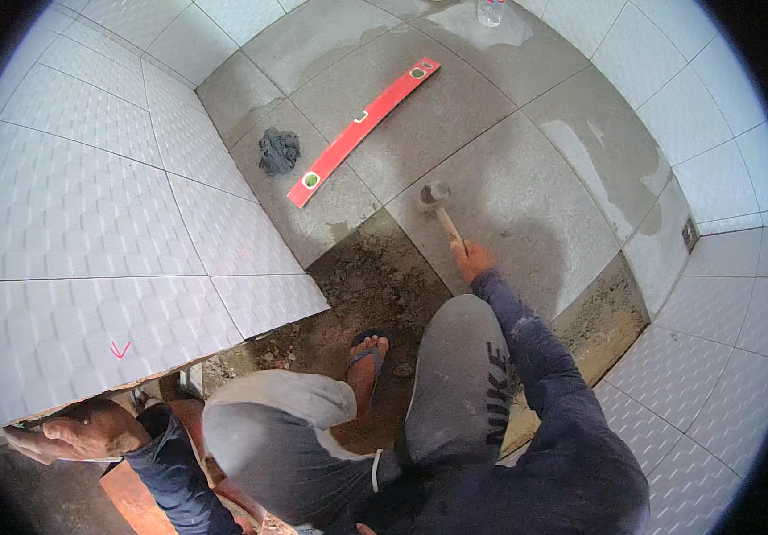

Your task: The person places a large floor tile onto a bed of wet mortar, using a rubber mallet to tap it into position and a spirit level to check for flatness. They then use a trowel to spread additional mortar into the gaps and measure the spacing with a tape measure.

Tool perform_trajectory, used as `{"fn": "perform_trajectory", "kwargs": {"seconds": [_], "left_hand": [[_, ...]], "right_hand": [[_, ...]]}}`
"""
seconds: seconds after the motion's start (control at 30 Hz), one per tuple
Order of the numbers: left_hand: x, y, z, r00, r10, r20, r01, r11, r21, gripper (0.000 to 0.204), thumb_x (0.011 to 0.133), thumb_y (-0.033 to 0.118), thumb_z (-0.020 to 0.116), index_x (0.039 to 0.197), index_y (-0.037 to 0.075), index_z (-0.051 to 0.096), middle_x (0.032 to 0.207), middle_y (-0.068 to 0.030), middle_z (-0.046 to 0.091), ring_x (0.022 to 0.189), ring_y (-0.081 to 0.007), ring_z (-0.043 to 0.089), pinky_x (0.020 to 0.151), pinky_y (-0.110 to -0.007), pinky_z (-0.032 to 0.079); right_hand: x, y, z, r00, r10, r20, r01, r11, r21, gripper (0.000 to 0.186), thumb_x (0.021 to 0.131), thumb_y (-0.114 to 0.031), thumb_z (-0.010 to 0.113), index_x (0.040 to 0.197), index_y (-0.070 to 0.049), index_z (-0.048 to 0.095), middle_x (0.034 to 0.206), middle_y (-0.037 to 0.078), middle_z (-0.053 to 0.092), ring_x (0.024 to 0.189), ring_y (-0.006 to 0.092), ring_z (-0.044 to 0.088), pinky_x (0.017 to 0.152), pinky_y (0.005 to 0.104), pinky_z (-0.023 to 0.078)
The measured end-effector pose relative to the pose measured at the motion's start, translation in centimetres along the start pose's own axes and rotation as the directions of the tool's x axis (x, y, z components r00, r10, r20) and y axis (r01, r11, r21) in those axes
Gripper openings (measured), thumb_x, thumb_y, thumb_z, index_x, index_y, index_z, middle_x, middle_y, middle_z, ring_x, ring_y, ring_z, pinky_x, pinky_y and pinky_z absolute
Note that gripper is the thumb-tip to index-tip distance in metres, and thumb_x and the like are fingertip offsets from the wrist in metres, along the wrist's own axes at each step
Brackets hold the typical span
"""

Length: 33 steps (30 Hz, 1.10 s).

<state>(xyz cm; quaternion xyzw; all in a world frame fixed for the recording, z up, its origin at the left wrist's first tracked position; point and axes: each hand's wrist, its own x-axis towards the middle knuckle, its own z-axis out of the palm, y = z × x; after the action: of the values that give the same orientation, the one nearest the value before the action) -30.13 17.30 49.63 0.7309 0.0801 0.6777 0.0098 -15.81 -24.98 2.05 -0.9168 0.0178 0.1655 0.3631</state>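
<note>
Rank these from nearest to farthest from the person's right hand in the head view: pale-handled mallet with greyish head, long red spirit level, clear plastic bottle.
1. Mallet: in the grip of the right hand.
2. Spirit level: ahead, to the hand's left.
3. Bottle: farthest ahead, at the picture's top edge.

One mallet (436, 195), one level (367, 125), one bottle (490, 12)

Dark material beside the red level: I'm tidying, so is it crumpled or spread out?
Crumpled: the dark material shows creases and sits bunched near the red level.
</note>
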Motion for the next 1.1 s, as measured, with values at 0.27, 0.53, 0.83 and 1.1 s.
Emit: {"fn": "perform_trajectory", "kwargs": {"seconds": [0.27, 0.53, 0.83, 1.1], "left_hand": [[-0.4, 0.6, 0.4, 0.998, 0.02, 0.067, -0.026, 0.996, 0.091, 0.074, 0.102, 0.055, 0.037, 0.152, 0.0, 0.031, 0.146, -0.0235, 0.032, 0.135, -0.0349, 0.037, 0.11, -0.049, 0.038], [0.0, -0.7, -0.2, 0.992, 0.113, 0.05, -0.123, 0.95, 0.286, 0.086, 0.099, 0.066, 0.035, 0.153, -0.001, 0.029, 0.149, -0.0266, 0.028, 0.14, -0.0377, 0.026, 0.112, -0.054, 0.03], [0.5, -3.5, -0.8, 0.933, 0.357, 0.049, -0.359, 0.932, 0.044, 0.062, 0.103, 0.041, 0.049, 0.147, -0.002, 0.044, 0.148, -0.0268, 0.039, 0.14, -0.0344, 0.03, 0.114, -0.05, 0.029], [-1.0, -6.8, -3.7, 0.987, 0.001, 0.161, 0.093, 0.81, -0.579, 0.053, 0.103, 0.027, 0.042, 0.149, 0.0, 0.035, 0.151, -0.0223, 0.039, 0.141, -0.0349, 0.038, 0.117, -0.052, 0.033]], "right_hand": [[-0.1, 0.1, 2.2, 0.992, 0.095, -0.085, -0.085, 0.99, 0.114, 0.055, 0.1, -0.054, 0.046, 0.092, -0.001, 0.058, 0.078, 0.021, 0.06, 0.07, 0.0358, 0.059, 0.069, 0.0454, 0.047], [-6.3, 0.7, -1.0, 0.995, 0.005, -0.101, 0.0, 0.999, 0.049, 0.049, 0.095, -0.05, 0.057, 0.093, -0.001, 0.061, 0.074, 0.017, 0.061, 0.064, 0.0298, 0.058, 0.061, 0.0438, 0.046], [-1.4, -9.6, 1.2, 0.79, -0.288, 0.542, 0.399, 0.912, -0.096, 0.046, 0.09, -0.05, 0.065, 0.107, -0.007, 0.069, 0.087, 0.016, 0.07, 0.08, 0.0346, 0.067, 0.073, 0.049, 0.052], [-6.4, -8.8, 11.4, 0.722, -0.174, 0.669, 0.323, 0.941, -0.104, 0.057, 0.091, -0.057, 0.061, 0.107, -0.003, 0.067, 0.094, 0.018, 0.069, 0.087, 0.035, 0.067, 0.077, 0.0495, 0.05]]}}
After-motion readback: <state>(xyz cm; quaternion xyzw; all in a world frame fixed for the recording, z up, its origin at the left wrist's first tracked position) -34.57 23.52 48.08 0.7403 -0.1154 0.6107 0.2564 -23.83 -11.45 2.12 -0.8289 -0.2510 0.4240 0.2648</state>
